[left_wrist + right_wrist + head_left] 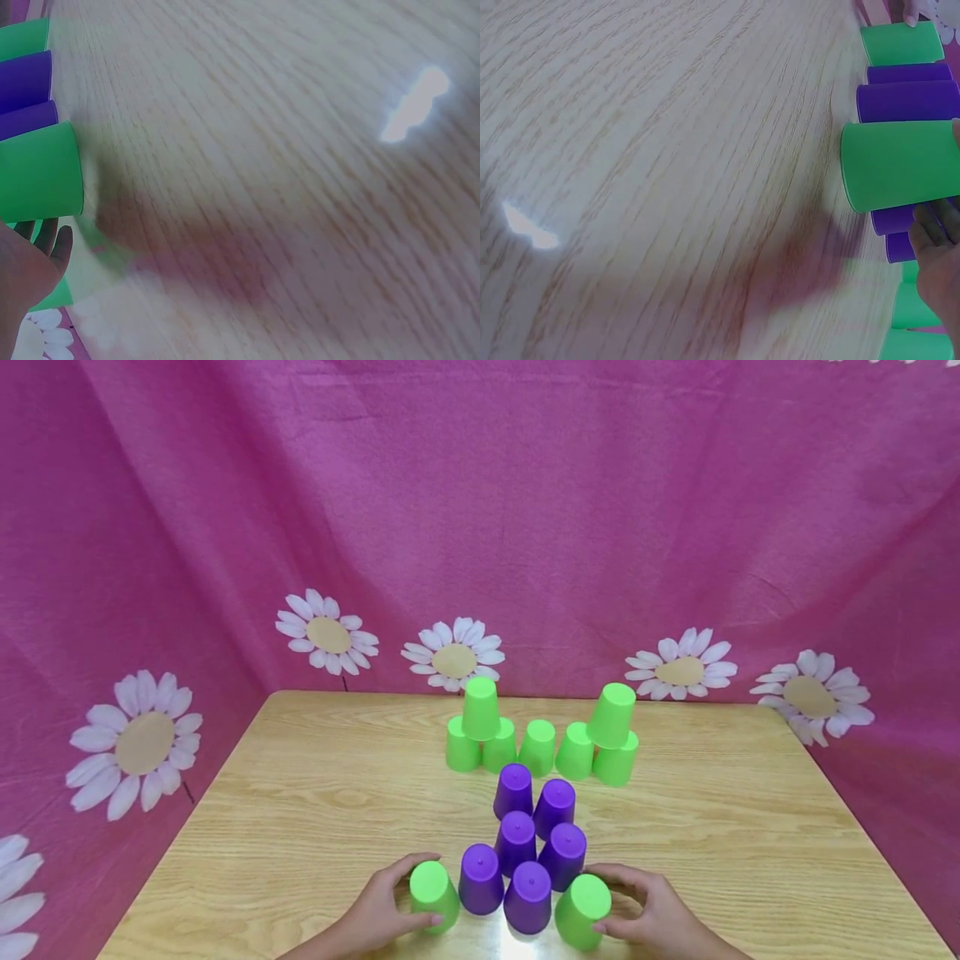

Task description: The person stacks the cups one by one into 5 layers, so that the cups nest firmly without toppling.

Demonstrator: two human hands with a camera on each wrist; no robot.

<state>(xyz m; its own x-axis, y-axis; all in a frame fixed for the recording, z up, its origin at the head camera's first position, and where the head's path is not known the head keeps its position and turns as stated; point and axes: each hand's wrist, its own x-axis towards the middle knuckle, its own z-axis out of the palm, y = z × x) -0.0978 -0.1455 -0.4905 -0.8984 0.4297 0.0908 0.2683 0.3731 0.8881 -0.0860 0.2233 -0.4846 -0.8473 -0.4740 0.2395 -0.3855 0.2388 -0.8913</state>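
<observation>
The far edge of my bench (322, 810) meets the pink cloth (525, 527), and its two side edges spread outward towards me. Wide stretches of wood lie outside both my wrists, so there is room to move left and right; between my hands the purple cups (528, 902) take up most of the space. The six stand close together in three pairs, running away from me towards a row of green cups (537, 749), where two more sit on top, one over the left pair and one over the right.

The left green cup (435, 897) is just outside the nearest purple pair, and the right green cup (582, 912) just outside it on the other side. Both point mouth down, closed base up, long axis roughly upright; whether their rims touch the wood I cannot tell.

My left hand (382, 906) grasps the left green cup, thumb on the near side, fingers round the far side. My right hand (652, 912) grasps the right one likewise, both opened about a cup's breadth.
</observation>
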